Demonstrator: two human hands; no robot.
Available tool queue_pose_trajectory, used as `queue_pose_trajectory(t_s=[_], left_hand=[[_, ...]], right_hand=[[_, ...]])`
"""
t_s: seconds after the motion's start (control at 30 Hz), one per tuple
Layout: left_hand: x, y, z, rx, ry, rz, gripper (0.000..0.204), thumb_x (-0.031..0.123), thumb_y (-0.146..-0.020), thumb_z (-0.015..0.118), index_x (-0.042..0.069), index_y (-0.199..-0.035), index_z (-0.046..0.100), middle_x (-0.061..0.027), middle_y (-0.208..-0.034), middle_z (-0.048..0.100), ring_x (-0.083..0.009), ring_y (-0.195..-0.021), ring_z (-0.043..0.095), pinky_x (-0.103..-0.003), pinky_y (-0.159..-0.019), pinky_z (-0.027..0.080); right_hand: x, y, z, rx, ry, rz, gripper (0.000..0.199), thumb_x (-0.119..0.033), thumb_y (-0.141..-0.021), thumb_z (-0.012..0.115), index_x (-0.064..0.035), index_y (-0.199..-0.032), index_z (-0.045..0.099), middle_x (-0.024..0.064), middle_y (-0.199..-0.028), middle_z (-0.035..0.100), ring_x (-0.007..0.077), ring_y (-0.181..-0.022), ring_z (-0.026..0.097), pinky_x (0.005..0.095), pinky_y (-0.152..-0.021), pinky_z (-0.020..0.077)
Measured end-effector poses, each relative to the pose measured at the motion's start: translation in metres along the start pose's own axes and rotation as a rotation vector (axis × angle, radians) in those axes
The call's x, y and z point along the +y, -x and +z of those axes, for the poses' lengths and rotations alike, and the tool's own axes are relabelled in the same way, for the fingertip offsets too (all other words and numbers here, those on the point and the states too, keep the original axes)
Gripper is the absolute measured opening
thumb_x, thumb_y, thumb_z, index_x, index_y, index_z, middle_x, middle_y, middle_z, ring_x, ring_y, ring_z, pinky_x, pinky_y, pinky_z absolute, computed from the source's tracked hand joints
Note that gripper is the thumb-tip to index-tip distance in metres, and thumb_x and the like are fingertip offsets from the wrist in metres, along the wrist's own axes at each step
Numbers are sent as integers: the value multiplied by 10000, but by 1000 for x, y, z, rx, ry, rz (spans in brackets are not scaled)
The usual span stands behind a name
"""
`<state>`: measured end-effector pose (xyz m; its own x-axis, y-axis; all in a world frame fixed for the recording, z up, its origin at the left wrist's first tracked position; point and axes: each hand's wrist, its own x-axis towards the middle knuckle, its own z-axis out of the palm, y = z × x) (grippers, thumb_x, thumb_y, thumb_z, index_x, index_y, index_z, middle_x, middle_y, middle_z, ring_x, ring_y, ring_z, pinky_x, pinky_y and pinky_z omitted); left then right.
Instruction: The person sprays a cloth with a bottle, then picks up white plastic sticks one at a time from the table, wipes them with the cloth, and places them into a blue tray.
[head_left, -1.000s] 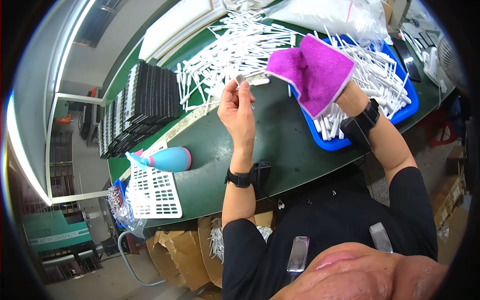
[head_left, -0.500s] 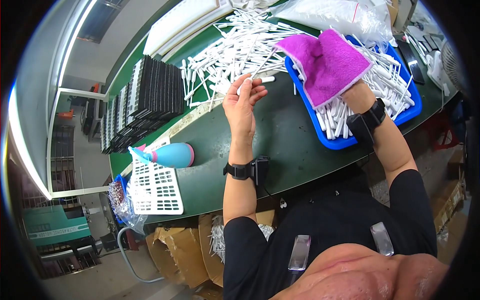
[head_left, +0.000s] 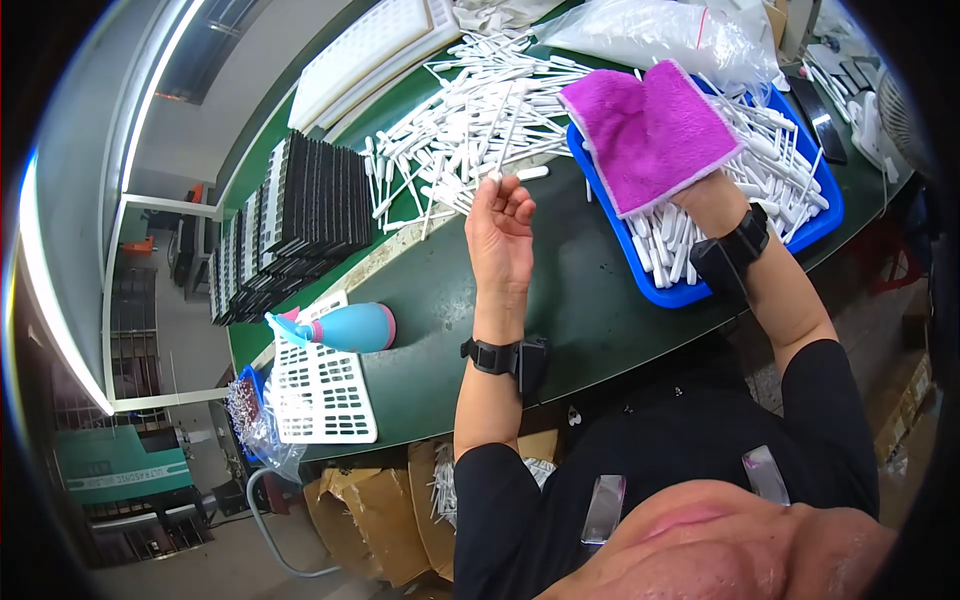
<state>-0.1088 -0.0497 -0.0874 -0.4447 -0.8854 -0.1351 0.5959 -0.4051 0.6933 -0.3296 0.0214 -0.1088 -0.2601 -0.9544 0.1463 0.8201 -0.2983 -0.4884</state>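
My left hand is raised over the green table with its fingers curled, pinching a slim white plastic stick that points up and away. Beyond it spreads a loose heap of similar white sticks, each with a thicker handle end. A fuzzy purple cloth with a pale edge covers my right hand, which grips it from below; those fingers are hidden. Both cloth and hand are above a blue tray filled with more white sticks.
Black slotted trays are stacked at the left. A blue spray bottle lies on a white perforated plate. A clear plastic bag sits behind the blue tray, a dark phone to its right. Cardboard boxes stand below.
My left hand has turned more upright and shifted slightly right, and the stick in it now points away. The purple cloth has spread flatter over my right hand, which has hardly moved.
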Motion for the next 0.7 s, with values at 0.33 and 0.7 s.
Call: queue_pose_trajectory(t_s=[0.33, 0.7], left_hand=[[-44, 31, 21, -211, -454, -67, 263, 250, -932, 455, 14, -1017, 535, -34, -869, 603, -80, -718, 563, -201, -602, 467], [-34, 37, 38, -202, -264, -25, 210, 224, -926, 480, 51, -836, 556, 48, -668, 525, -12, -532, 436, -164, -480, 346]], right_hand=[[40, 22, 66, -16, 51, 382, 350, -330, -926, 444, -31, -1087, 531, 71, -954, 608, 155, -804, 600, 314, -763, 488], [20, 24, 57, 37, 30, 255, 285, -245, -933, 406, -34, -1065, 546, 54, -967, 607, 155, -873, 586, 306, -827, 456]])
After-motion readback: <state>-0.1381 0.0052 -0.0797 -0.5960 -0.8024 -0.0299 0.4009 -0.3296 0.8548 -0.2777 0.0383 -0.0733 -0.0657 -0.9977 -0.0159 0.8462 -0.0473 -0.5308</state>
